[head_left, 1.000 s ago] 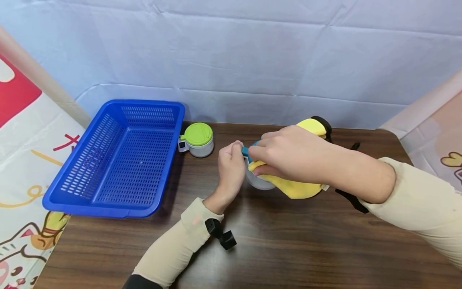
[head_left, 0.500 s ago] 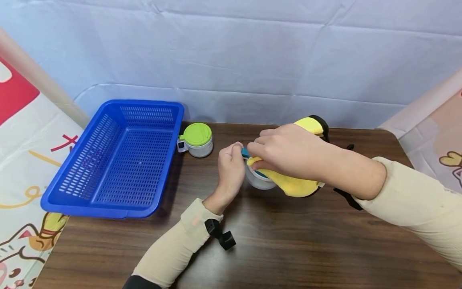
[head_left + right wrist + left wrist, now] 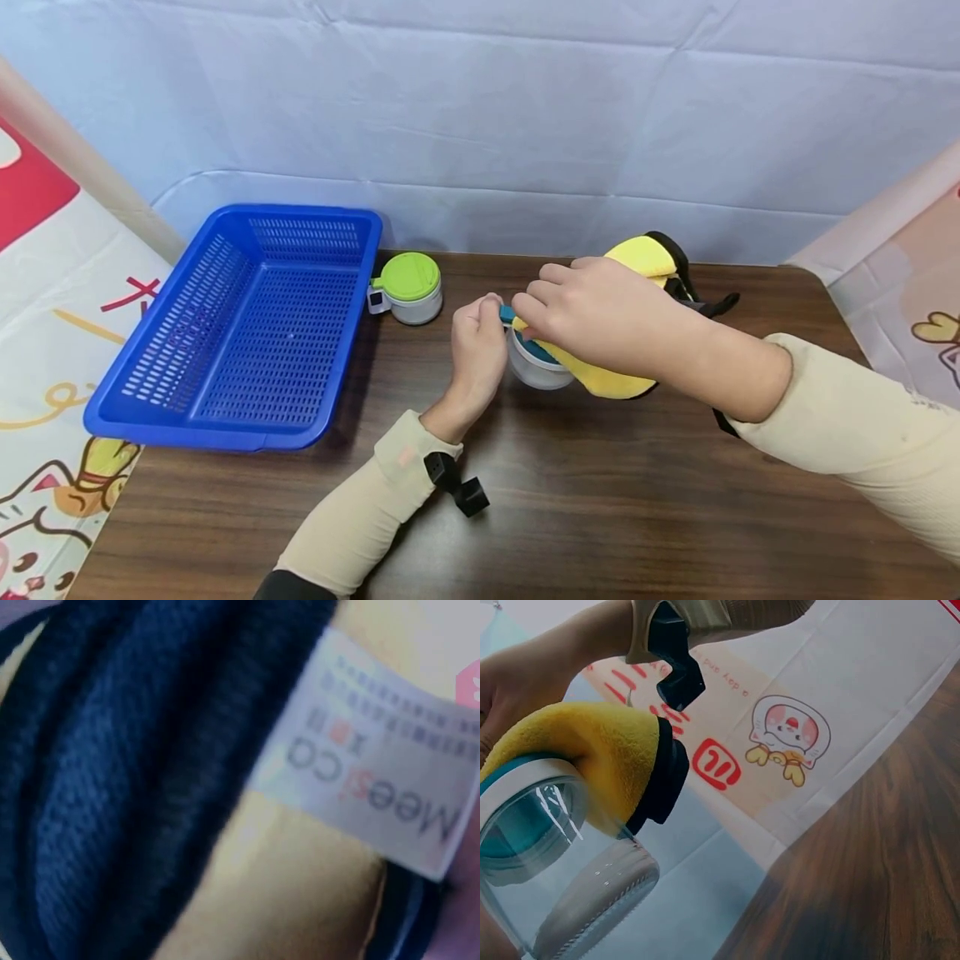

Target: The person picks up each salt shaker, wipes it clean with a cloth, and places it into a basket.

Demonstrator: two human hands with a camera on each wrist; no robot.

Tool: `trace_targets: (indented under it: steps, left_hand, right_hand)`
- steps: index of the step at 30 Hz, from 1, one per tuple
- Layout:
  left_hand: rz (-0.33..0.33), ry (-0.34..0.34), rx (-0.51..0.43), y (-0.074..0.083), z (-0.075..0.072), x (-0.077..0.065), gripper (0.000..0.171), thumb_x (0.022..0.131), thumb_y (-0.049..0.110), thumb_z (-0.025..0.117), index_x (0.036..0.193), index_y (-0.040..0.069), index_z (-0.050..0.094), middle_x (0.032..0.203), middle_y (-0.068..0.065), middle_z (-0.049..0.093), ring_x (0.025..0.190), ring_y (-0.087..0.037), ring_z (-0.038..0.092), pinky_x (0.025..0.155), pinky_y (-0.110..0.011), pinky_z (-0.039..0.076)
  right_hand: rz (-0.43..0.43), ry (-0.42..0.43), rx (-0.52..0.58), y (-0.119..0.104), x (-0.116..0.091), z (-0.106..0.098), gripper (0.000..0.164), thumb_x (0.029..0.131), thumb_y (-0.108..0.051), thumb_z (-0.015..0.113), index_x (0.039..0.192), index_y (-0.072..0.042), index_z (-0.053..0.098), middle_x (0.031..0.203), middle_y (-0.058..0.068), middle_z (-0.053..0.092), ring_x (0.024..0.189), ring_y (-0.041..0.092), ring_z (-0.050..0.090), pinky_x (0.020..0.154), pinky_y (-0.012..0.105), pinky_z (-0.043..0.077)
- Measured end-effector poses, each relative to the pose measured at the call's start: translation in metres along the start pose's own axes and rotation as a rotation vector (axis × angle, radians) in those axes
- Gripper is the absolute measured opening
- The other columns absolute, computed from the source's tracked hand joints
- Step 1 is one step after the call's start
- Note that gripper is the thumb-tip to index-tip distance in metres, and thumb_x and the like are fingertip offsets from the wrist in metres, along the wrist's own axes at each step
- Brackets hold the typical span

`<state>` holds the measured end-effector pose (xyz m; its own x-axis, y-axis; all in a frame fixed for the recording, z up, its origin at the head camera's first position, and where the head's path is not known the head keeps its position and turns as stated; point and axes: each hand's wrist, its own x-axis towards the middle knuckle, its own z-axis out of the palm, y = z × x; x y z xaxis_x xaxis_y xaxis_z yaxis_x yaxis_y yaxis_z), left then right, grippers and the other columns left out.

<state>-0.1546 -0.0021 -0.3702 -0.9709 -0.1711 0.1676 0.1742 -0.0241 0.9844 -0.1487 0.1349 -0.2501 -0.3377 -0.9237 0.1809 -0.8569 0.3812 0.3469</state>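
Observation:
In the head view a clear seasoning jar with a teal lid and white rim is between my hands. My left hand grips it from the left, fingers curled at its handle, which is mostly hidden. My right hand pinches a yellow cloth with dark edging against the lid; its fingertips are partly covered. The left wrist view has the jar tilted, pale contents inside and the cloth draped over the lid's side. Up close, the right wrist view shows the cloth's white label.
A blue plastic basket stands on the left of the brown table. Between it and my left hand is another jar with a green lid. A pale blue sheet hangs behind the table.
My right hand and the cloth have shifted slightly left and up, baring more of the teal lid and white rim. My left hand stays nearly still at the jar.

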Motion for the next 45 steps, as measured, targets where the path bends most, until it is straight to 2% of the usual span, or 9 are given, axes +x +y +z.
trace_targets:
  steps: [5,18,24,33,38,45]
  left_hand:
    - [-0.005,0.009,0.036,0.001,0.001,0.000,0.044,0.093,0.014,0.037,0.050,0.005,0.039,0.048,-0.004,0.032,0.044,-0.018,0.030,0.043,-0.024,0.020]
    - [-0.041,0.013,0.029,0.002,0.002,-0.003,0.045,0.093,0.016,0.037,0.049,0.004,0.038,0.047,-0.004,0.032,0.043,-0.019,0.030,0.042,-0.023,0.019]
    - [-0.044,0.019,0.029,0.003,0.002,-0.003,0.045,0.092,0.015,0.037,0.048,0.005,0.038,0.047,-0.002,0.031,0.043,-0.017,0.029,0.042,-0.023,0.020]
    - [-0.035,0.021,0.018,0.001,0.002,-0.002,0.045,0.092,0.014,0.037,0.048,0.006,0.037,0.047,-0.001,0.030,0.043,-0.015,0.028,0.043,-0.023,0.020]
    - [-0.021,0.034,0.004,0.001,-0.001,0.001,0.045,0.092,0.012,0.036,0.048,0.006,0.035,0.047,0.000,0.028,0.043,-0.015,0.026,0.043,-0.024,0.020]
    - [-0.015,0.047,-0.017,0.004,-0.004,0.004,0.042,0.091,0.011,0.035,0.049,0.007,0.034,0.048,0.001,0.028,0.044,-0.014,0.026,0.045,-0.023,0.020]
  right_hand:
    - [0.016,0.018,-0.055,0.003,-0.001,0.002,0.026,0.085,-0.023,0.069,0.078,-0.004,0.051,0.061,0.003,0.048,0.059,0.017,0.043,0.050,0.024,0.033]
    - [0.072,0.016,-0.002,0.022,-0.006,0.009,0.025,0.082,-0.019,0.071,0.079,-0.004,0.051,0.061,0.003,0.049,0.058,0.017,0.043,0.050,0.026,0.038]
    - [0.095,0.006,-0.004,0.031,-0.010,0.013,0.025,0.082,-0.022,0.071,0.082,-0.004,0.053,0.064,0.003,0.052,0.059,0.017,0.046,0.051,0.027,0.041]
    - [0.116,0.010,-0.014,0.039,-0.017,0.017,0.027,0.082,-0.024,0.071,0.083,-0.004,0.054,0.064,0.003,0.051,0.060,0.017,0.046,0.050,0.027,0.040]
    - [0.124,0.014,-0.024,0.048,-0.025,0.022,0.029,0.081,-0.026,0.072,0.081,-0.005,0.052,0.063,0.002,0.047,0.059,0.017,0.045,0.049,0.027,0.039]
    - [0.128,0.056,-0.014,0.060,-0.037,0.028,0.032,0.079,-0.023,0.074,0.074,-0.006,0.047,0.057,-0.001,0.034,0.053,0.015,0.036,0.046,0.024,0.029]
